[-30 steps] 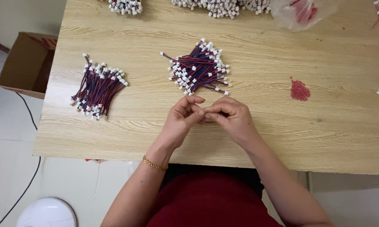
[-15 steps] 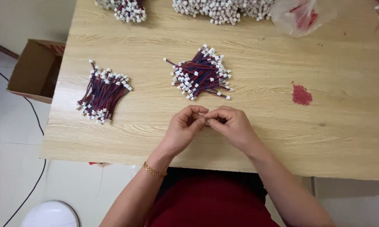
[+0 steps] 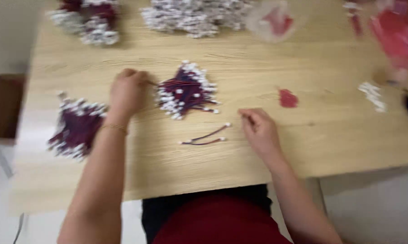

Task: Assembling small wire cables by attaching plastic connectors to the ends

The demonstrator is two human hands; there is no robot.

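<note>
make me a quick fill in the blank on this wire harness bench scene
1. The left hand reaches to the middle pile of wire leads, at the pile's ____ edge in the picture.
2. A loose wire lead lies on the table between the two hands, touched by ____ of them.
3. The right hand rests on the ____ tabletop.
4. The small flat patch on the table beyond the right hand is ____ in colour.

Missing words: left; neither; wooden; red
</note>
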